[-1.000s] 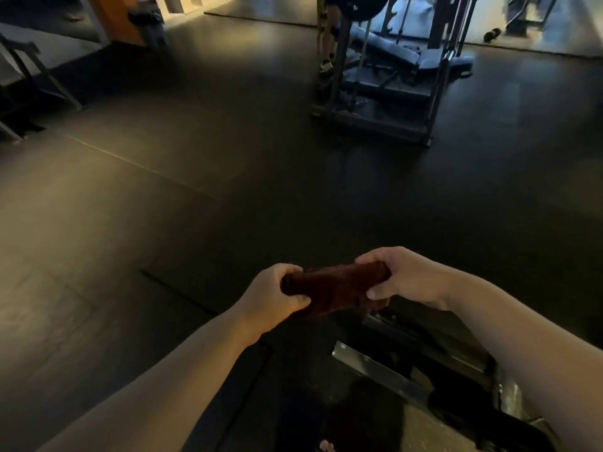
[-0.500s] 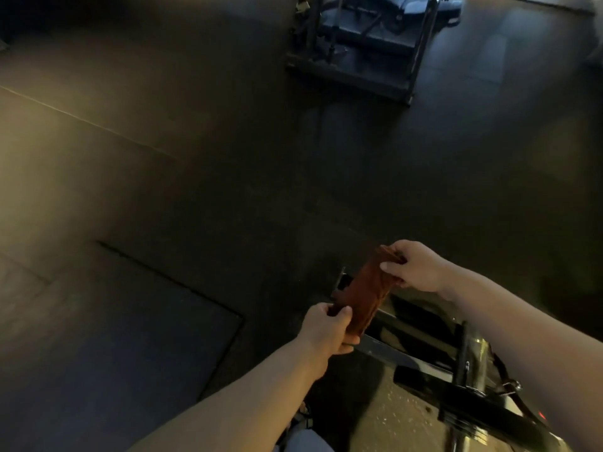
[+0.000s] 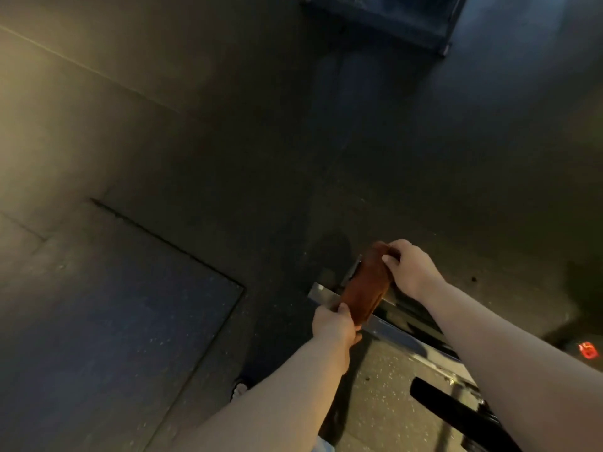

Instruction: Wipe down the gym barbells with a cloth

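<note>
A folded reddish-brown cloth [image 3: 367, 285] is stretched between both hands, running from near-left to far-right. My left hand [image 3: 334, 326] grips its near end with the thumb on top. My right hand [image 3: 412, 267] pinches its far end. Under the cloth lies a shiny metal bar of a gym frame [image 3: 388, 331], which slants toward the lower right. Whether the cloth touches the bar cannot be made out. No full barbell can be made out in the dim light.
Dark rubber floor surrounds me, with a darker mat [image 3: 114, 321] at the lower left. A black padded part [image 3: 456, 409] sits at the lower right beside a small red glow [image 3: 587, 350]. A machine base [image 3: 391, 24] stands at the top.
The view has tilted further down and the far machine has slid to the top edge. The cloth turned from level to slanted, my left hand dropping toward me and over the metal bar.
</note>
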`<state>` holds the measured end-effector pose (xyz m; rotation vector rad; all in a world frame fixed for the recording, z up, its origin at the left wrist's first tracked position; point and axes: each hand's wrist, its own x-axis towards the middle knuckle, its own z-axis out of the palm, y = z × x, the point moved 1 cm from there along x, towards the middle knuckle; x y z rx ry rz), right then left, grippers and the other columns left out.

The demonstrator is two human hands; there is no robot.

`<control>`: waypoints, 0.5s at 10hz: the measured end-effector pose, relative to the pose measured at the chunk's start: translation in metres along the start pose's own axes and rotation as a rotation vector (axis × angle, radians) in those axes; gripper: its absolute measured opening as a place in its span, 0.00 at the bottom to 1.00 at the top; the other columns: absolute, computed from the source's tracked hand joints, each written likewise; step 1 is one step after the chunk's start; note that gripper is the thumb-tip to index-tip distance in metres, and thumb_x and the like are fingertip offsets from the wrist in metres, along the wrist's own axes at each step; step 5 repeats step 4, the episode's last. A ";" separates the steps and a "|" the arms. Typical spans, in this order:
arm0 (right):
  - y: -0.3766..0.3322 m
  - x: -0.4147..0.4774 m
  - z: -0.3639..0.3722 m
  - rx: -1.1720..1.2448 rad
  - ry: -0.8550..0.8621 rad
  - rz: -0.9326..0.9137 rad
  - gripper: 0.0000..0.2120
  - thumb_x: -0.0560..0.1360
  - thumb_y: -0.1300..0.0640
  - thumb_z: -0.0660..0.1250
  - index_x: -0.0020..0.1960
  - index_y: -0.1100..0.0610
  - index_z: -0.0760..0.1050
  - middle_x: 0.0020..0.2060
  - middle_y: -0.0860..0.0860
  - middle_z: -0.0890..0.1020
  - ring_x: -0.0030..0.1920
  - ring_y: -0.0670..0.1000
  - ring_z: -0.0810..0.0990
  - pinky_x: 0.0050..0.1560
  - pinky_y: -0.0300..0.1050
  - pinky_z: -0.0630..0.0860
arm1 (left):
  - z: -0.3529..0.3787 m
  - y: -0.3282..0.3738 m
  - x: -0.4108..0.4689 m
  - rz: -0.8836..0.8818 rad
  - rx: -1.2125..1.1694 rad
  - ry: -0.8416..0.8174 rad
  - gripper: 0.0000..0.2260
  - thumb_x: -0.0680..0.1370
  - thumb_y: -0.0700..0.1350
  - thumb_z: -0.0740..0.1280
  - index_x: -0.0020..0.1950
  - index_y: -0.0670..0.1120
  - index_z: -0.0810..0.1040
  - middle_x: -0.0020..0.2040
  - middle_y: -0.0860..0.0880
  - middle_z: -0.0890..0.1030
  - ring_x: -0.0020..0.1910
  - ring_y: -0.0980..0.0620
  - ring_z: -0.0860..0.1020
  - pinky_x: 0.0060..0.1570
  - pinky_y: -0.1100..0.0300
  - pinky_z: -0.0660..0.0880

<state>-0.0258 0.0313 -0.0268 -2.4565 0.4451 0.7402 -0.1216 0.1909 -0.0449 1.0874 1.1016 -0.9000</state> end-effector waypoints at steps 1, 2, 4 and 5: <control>0.003 -0.002 0.006 0.023 0.088 0.086 0.21 0.84 0.50 0.62 0.76 0.51 0.67 0.68 0.55 0.75 0.65 0.56 0.77 0.64 0.54 0.75 | -0.015 0.000 -0.007 0.009 0.039 -0.033 0.11 0.84 0.45 0.63 0.66 0.50 0.73 0.56 0.45 0.80 0.53 0.49 0.82 0.59 0.49 0.80; -0.007 -0.012 0.006 0.026 0.161 0.099 0.19 0.84 0.48 0.59 0.74 0.52 0.70 0.68 0.56 0.73 0.66 0.58 0.76 0.67 0.60 0.75 | -0.045 0.004 -0.027 0.108 0.060 -0.057 0.09 0.86 0.51 0.59 0.61 0.50 0.75 0.56 0.46 0.81 0.53 0.50 0.83 0.55 0.52 0.81; -0.071 -0.062 0.005 0.217 0.334 -0.070 0.14 0.82 0.57 0.64 0.67 0.54 0.75 0.67 0.54 0.74 0.67 0.55 0.74 0.66 0.58 0.74 | -0.166 0.051 -0.083 0.343 -0.088 -0.059 0.23 0.84 0.61 0.55 0.52 0.43 0.78 0.41 0.45 0.80 0.39 0.49 0.80 0.43 0.56 0.76; -0.071 -0.062 0.005 0.217 0.334 -0.070 0.14 0.82 0.57 0.64 0.67 0.54 0.75 0.67 0.54 0.74 0.67 0.55 0.74 0.66 0.58 0.74 | -0.166 0.051 -0.083 0.343 -0.088 -0.059 0.23 0.84 0.61 0.55 0.52 0.43 0.78 0.41 0.45 0.80 0.39 0.49 0.80 0.43 0.56 0.76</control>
